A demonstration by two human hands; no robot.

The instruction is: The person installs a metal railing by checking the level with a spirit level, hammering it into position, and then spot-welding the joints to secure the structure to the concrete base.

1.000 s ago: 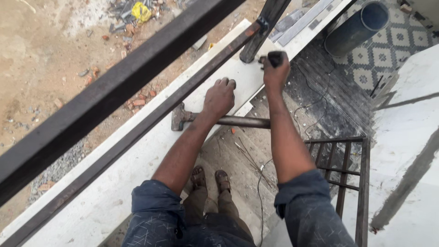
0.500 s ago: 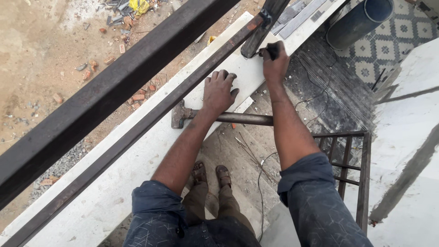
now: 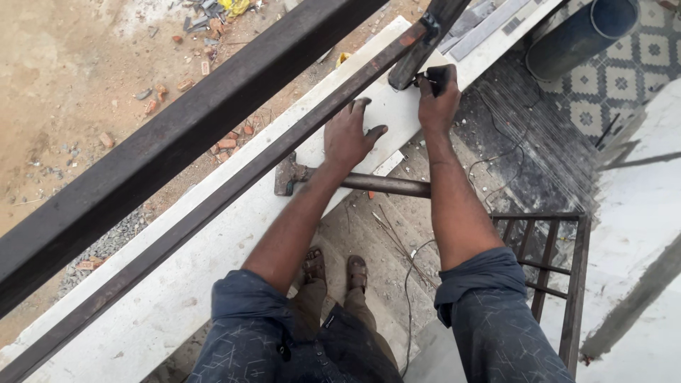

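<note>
The right hand (image 3: 438,96) is closed around a dark tool handle (image 3: 441,76), its tip against the foot of the slanting steel post (image 3: 418,53) at the far end of the white ledge (image 3: 177,284). The left hand (image 3: 349,135) lies flat, fingers (image 3: 360,106) spread, on the ledge beside the lower rail (image 3: 213,213). The steel looks heavy, stiff and rough; the handle is best taken mid-length. A hammer (image 3: 355,181) lies across the ledge. Concrete stairs (image 3: 383,234) drop below; bare ground with brick rubble (image 3: 227,142) lies left.

A crumpled yellow wrapper (image 3: 235,6) lies among the rubble at the top edge — no labels, signs, screens.
</note>
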